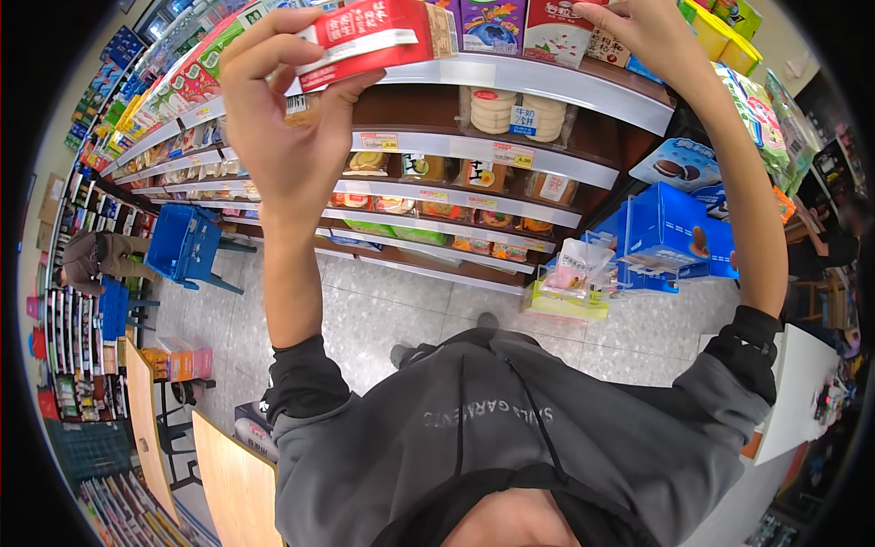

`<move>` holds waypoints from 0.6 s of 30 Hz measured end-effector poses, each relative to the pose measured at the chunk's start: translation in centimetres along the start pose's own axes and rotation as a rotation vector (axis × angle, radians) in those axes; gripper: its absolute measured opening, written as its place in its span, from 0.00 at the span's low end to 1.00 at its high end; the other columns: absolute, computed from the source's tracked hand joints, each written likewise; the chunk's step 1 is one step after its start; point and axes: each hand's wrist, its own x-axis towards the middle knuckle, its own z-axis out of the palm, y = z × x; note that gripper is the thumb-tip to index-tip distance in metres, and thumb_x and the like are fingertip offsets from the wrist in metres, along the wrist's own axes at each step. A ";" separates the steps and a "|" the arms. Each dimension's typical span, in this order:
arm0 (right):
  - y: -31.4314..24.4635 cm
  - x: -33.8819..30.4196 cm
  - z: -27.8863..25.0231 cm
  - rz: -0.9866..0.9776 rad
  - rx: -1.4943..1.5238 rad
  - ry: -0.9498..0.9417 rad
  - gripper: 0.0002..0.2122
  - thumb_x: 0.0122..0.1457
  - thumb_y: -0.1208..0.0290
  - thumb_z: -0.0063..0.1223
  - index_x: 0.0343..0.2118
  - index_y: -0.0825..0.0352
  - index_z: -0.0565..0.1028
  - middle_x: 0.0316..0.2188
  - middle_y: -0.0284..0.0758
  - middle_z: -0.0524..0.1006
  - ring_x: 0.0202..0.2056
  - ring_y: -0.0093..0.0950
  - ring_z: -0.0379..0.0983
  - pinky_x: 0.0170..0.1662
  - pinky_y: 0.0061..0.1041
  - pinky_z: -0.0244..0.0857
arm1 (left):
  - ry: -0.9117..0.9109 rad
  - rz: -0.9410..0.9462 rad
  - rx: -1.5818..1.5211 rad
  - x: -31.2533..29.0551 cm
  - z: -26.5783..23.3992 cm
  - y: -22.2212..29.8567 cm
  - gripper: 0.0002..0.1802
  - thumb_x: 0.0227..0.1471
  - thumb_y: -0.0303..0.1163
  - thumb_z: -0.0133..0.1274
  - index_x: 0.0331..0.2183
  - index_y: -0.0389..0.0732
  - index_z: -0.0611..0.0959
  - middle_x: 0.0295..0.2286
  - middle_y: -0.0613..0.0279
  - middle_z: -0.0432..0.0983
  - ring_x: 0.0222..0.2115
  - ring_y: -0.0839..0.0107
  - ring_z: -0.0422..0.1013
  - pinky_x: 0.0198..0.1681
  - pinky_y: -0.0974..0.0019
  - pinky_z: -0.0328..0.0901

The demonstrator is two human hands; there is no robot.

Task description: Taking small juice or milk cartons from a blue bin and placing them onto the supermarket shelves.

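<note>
My left hand [301,118], raised at the upper left, is closed around a red carton [365,41] with a white band, held tilted in front of the shelf. At the top edge, my right hand [643,32] reaches to the top shelf, its fingers at the upper right corner of a red and white food box [556,32]. Those fingers look closed on that corner, though the picture's edge cuts off part of the hand. Left of this box stands a purple box [492,25] with a blue fruit picture.
Shelves below hold packed round biscuits [515,114] and wrapped cakes [424,167]. Blue boxes [665,228] and a clear bin [570,292] stand at the right. A person [91,255] bends beside blue baskets [182,246] at the left. Wooden panels [232,474] stand at the lower left.
</note>
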 end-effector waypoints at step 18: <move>11.6 -7.2 -1.8 -0.166 0.700 0.386 0.11 0.60 0.78 0.45 0.43 0.69 0.58 0.34 0.37 0.63 0.32 0.24 0.71 0.34 0.23 0.68 | -0.138 0.293 -0.046 6.0 10.4 0.7 0.22 0.37 0.19 0.63 0.35 0.37 0.69 0.37 0.50 0.67 0.35 0.59 0.69 0.39 0.63 0.65</move>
